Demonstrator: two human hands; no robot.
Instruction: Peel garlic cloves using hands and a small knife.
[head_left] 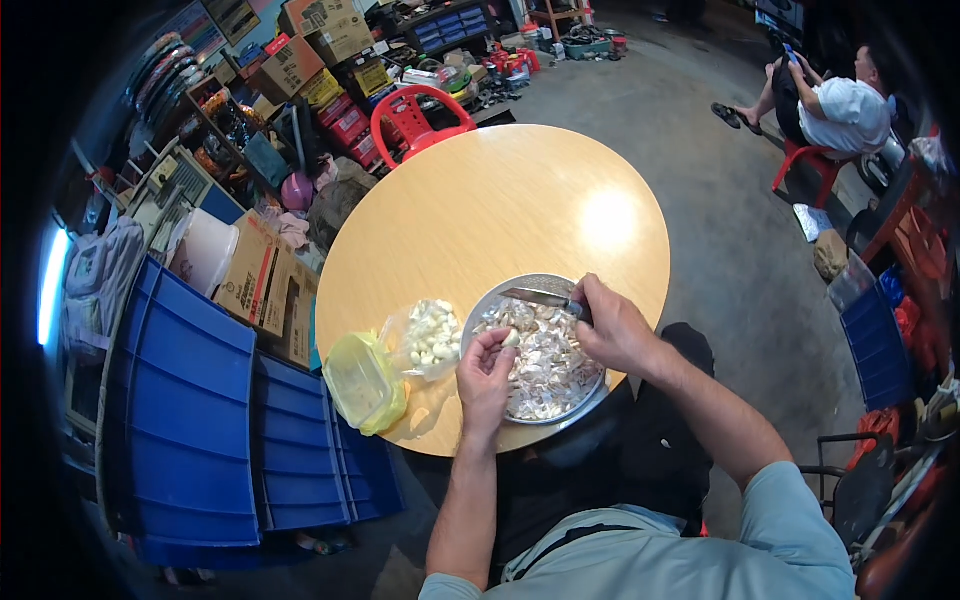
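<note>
My left hand (486,372) pinches a pale garlic clove (511,338) between thumb and fingertips, over the left part of a round metal tray (578,411). Heaped in the tray are papery garlic skins (548,372), with cloves partly hidden among them. My right hand (612,325) is closed round the dark handle of a knife (537,296), its blade pointing left above the tray's far side. Left of the tray lies a clear plastic bag (398,345) with peeled garlic cloves (433,335). Beside that bag sits a clear plastic tub (362,382) in a yellow bag.
The round wooden table (470,200) carries all this. A red plastic chair (415,118) stands at its far edge. Big blue panels (190,400) and cardboard boxes (265,280) crowd the left side. Another person (842,110) sits on a red chair at far right, holding a phone.
</note>
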